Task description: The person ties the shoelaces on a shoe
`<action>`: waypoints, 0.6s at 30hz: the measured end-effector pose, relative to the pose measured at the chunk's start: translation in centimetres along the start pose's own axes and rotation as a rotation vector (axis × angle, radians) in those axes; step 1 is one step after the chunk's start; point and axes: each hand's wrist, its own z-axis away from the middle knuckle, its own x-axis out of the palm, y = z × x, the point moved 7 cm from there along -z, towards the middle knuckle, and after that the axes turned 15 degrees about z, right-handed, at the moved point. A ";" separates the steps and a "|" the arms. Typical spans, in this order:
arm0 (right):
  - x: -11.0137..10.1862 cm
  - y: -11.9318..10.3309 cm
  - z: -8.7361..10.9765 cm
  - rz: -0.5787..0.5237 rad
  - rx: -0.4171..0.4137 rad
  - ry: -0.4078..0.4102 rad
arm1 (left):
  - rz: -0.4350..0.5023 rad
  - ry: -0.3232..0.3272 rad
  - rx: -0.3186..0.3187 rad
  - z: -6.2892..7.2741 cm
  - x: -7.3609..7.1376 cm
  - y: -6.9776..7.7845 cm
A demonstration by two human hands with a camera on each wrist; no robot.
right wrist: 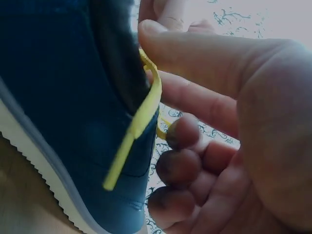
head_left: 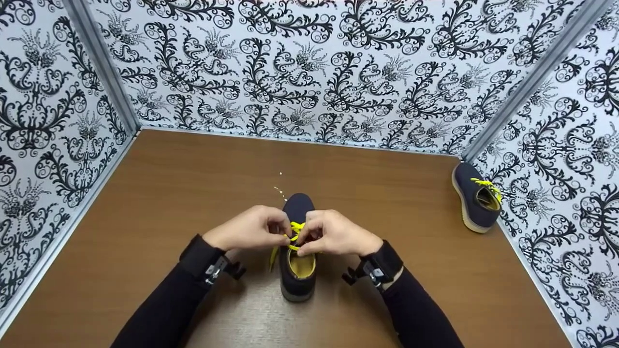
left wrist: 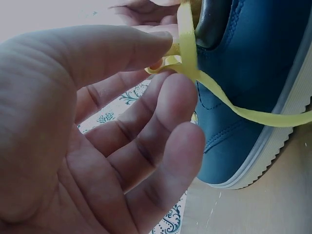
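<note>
A dark blue shoe (head_left: 298, 207) stands on the table with its toe pointing away from me and its yellow lining showing. Its yellow shoelace (left wrist: 187, 39) is pinched between the thumb and index finger of my left hand (head_left: 249, 229), on the shoe's left side. From the right, my right hand (head_left: 336, 234) pinches the lace near the shoe's opening, its other fingers loosely bent. One lace end (right wrist: 122, 156) hangs down the shoe's right side in the right wrist view. Another length crosses the left side. Both hands partly hide the eyelets.
A second dark blue shoe (head_left: 466, 188) with yellow laces leans near the right wall. Small white marks (head_left: 280, 192) show on the brown table (head_left: 193, 183) beyond the toe. Patterned walls (head_left: 300, 72) enclose the back and sides.
</note>
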 end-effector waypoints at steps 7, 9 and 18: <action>-0.5 0.2 0.3 -0.041 0.000 -0.011 | 0.011 0.000 -0.002 0.0 0.0 0.0; -0.8 0.6 0.5 -0.055 0.015 -0.007 | 0.011 -0.002 -0.010 0.0 0.0 -0.1; -1.9 2.7 1.4 -0.059 0.116 -0.041 | 0.008 -0.013 -0.018 0.0 0.2 -0.1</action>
